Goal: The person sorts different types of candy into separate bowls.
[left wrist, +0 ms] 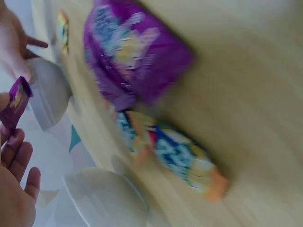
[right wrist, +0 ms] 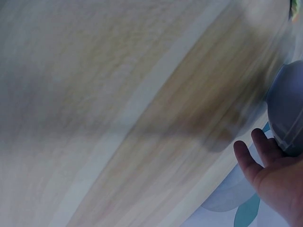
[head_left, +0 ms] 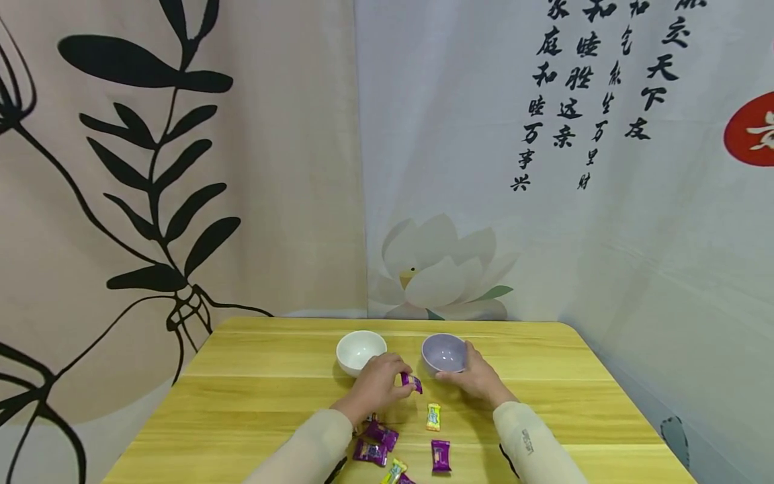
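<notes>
Between its thumb and fingers, my left hand (head_left: 377, 384) pinches a purple candy packet (head_left: 412, 383) above the table. In the left wrist view, this candy packet (left wrist: 17, 103) shows near the fingertips. My right hand (head_left: 478, 378) grips a lavender bowl (head_left: 444, 352) from its right side, with the thumb along the near side; two fingers stand off the bowl in the right wrist view. A white bowl (head_left: 361, 351) stands just beyond my left hand. Several wrapped candies lie nearer me, among them a purple packet (head_left: 441, 456) and a yellow packet (head_left: 433, 417).
More purple candies (head_left: 370, 452) are clustered below the left wrist, beside a yellow-green one (head_left: 394, 470). The wooden table (head_left: 260, 376) reaches back to a cloth backdrop (head_left: 290, 168) with printed plants and writing. Orange-and-blue packets (left wrist: 182, 158) show in the left wrist view.
</notes>
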Demonstrator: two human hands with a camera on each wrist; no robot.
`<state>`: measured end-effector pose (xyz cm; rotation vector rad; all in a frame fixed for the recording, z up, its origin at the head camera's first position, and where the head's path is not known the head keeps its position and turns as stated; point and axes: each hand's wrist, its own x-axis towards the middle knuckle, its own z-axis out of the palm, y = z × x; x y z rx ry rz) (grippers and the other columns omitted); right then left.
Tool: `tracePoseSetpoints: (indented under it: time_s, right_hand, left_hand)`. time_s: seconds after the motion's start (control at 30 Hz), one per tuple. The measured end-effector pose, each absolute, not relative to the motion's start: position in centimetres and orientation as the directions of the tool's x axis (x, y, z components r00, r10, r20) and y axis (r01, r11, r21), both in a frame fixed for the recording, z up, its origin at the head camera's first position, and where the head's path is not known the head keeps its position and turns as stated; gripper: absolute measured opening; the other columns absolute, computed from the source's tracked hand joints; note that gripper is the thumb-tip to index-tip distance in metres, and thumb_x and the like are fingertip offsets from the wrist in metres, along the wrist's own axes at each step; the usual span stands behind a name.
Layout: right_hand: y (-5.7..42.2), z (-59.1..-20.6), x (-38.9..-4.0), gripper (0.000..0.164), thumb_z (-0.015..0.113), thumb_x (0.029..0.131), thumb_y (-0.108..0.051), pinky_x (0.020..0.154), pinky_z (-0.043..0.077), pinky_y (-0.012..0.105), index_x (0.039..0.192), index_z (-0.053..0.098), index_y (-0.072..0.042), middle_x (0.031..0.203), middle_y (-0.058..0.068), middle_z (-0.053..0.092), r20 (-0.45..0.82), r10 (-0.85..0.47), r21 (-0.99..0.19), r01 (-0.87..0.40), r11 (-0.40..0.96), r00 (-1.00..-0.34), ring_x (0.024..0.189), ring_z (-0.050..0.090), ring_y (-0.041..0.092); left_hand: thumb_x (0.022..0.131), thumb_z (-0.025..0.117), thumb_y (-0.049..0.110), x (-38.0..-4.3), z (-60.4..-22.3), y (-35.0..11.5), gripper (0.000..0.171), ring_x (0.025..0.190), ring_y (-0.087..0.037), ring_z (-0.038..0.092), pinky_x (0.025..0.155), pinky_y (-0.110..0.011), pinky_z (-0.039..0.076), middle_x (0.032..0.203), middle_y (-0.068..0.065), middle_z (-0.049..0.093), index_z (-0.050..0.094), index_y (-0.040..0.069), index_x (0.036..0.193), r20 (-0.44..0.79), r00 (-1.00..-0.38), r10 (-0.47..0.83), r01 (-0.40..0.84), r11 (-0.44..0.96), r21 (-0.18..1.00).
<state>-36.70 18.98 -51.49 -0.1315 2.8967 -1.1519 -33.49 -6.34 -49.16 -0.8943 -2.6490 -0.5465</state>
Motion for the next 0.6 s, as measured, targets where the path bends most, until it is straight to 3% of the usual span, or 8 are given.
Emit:
tracePoseSetpoints:
  time_s: [0.33,0.6]
  right_hand:
    - [19.2,-51.5,-37.0,0.12,0.081,0.078,-0.052,0.105,0.034,0.063,0.153,0.01,0.009,0.149,0.036,0.032,0.024,-0.092,-0.675,-0.084,0.733,-0.995,0.13,0.041,0.051]
    - [19.1,-51.6,-37.0,0.123,0.082,0.076,-0.054,0.105,0.035,0.061,0.153,0.011,0.011,0.147,0.036,0.034,0.041,-0.101,-0.685,-0.102,0.722,-0.994,0.129,0.044,0.049]
  left_hand:
    - [0.087,0.077,0.033,-36.2,-47.6,-3.7,0.028,0.094,-0.019,0.063,0.088,-0.04,0.049,0.095,0.001,0.068,0.076,0.009,0.101,0.529,-0.77,0.358,0.582,0.733,0.351]
    - [0.086,0.077,0.032,-37.7,-48.1,-1.3,0.027,0.093,-0.02,0.062,0.086,-0.041,0.049,0.095,0.0,0.068,0.077,0.009,0.1,0.511,-0.809,0.29,0.529,0.738,0.419]
